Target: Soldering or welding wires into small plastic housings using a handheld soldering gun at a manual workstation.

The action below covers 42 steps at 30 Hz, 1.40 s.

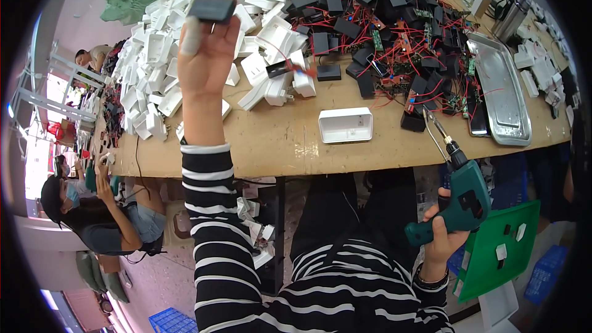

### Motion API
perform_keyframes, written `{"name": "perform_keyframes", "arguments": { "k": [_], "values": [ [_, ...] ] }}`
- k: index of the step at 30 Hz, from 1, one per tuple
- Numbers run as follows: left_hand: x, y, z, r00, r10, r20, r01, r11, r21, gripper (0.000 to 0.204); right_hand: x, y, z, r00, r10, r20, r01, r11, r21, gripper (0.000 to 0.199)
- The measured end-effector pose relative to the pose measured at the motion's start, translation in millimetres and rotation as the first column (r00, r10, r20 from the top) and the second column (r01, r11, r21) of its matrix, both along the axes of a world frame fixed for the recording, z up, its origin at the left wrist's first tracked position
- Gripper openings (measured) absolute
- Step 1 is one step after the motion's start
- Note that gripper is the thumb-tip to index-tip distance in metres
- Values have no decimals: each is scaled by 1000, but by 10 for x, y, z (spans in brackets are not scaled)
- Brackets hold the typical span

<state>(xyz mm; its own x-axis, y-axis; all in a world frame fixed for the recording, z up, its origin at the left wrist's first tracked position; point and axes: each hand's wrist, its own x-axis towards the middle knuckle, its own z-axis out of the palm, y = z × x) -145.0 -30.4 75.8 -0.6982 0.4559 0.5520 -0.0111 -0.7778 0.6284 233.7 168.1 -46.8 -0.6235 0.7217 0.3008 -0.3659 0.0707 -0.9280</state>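
My left hand (208, 65) is raised over the far left of the table, its fingers closed around a small black box (211, 9) with a dark wire near it. A pale wrap covers one finger. Off the table's near edge at the right, my right hand (441, 240) grips a green soldering gun (470, 194) by its handle. The gun's metal tip (431, 120) points up over the table edge toward the pile. An open white plastic housing (345, 138) lies on the table between the hands.
White housings (151, 55) are heaped at left. Black boxes with red-wired circuit boards (407, 40) form another heap. A metal tray (504, 95), a phone (477, 117) and a steel flask (512, 17) stand right. A green bin (515, 237) sits below. A masked person (105, 222) sits left.
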Motion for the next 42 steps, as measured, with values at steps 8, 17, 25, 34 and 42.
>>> {"name": "perform_keyframes", "arguments": {
  "k": [8,17,25,34,42],
  "values": [
    [521,-948,-974,924,-231,305,227,973,50,51,-116,24,15,999,41,14,-41,999,-5,54],
    [814,-1231,-1160,912,355,207,-116,706,-698,40,-131,-36,-7,995,103,12,-104,994,38,50],
    [957,-822,-873,145,-271,-952,-977,115,-181,34,-67,-37,-62,991,137,5,-137,984,115,51],
    [850,-513,-975,177,-432,-884,-888,318,-333,21,-48,-56,-22,993,109,52,-116,983,145,50],
    [1244,-280,-1248,475,-162,-865,-679,557,-478,26,-132,-74,-30,992,123,36,-125,990,62,53]
  ]
}}
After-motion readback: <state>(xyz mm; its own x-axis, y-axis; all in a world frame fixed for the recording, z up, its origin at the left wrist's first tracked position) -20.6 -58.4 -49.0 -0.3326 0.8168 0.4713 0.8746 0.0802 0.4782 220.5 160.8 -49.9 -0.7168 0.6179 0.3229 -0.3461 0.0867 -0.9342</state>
